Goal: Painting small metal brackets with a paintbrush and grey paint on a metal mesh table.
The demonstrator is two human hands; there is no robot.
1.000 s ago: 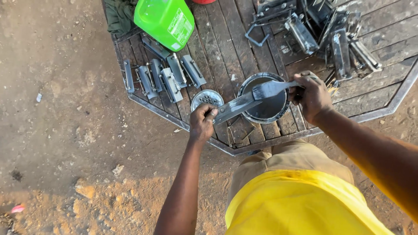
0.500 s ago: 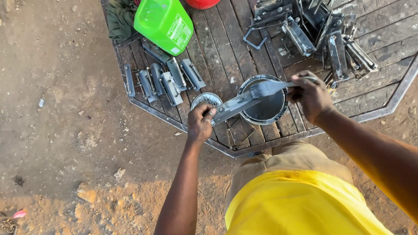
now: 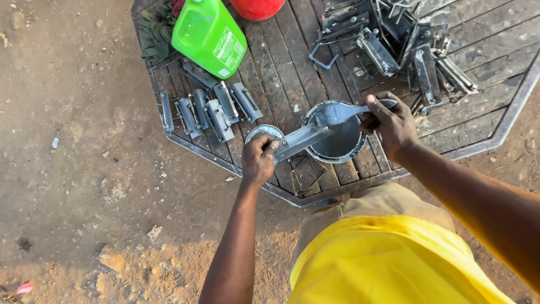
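On the left of the octagonal wooden table (image 3: 281,67), a row of grey-coated metal brackets (image 3: 211,110) is laid out flat, with a green plastic jug (image 3: 209,35) lying behind them. Just beside the left hand (image 3: 259,160) a round tin lid (image 3: 263,132) is seen. The left hand is closed around the near end of a flat metal bracket (image 3: 301,141), which is held tilted over the paint tin (image 3: 336,134) at the table's near edge. The bracket is judged stiff and moderately heavy; wet coating would make it slippery, so the bare end is the sound place for a grip. The right hand (image 3: 391,124) is closed on the handle of a paintbrush (image 3: 337,114), whose bristles are held over the tin just above the bracket; contact cannot be confirmed. At the far right, uncoated steel brackets (image 3: 416,50) are heaped.
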